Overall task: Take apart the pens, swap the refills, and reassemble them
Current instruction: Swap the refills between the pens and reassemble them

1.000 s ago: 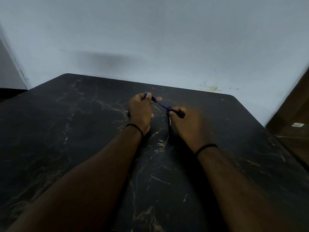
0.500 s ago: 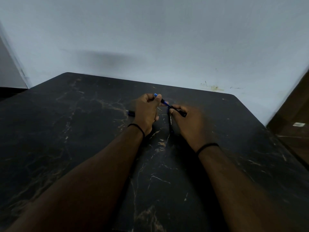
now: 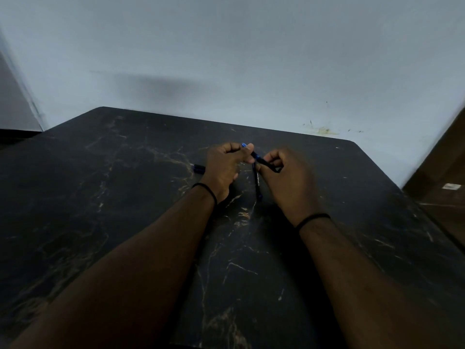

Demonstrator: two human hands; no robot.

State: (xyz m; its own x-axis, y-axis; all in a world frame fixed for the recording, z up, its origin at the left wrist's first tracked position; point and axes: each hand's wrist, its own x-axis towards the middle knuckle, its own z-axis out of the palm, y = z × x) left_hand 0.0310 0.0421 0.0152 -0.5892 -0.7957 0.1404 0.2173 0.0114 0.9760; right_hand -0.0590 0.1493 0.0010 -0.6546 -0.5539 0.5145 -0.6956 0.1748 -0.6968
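Two hands meet over the dark marbled tabletop (image 3: 125, 197). Your left hand (image 3: 222, 167) is closed around a blue pen part (image 3: 243, 145), whose tip shows above the thumb. Your right hand (image 3: 289, 177) pinches a black pen barrel (image 3: 263, 161) that touches the left thumb. A second black pen (image 3: 257, 183) lies on the tabletop between both hands. A small blue piece (image 3: 198, 168) rests just left of the left hand, half hidden by it.
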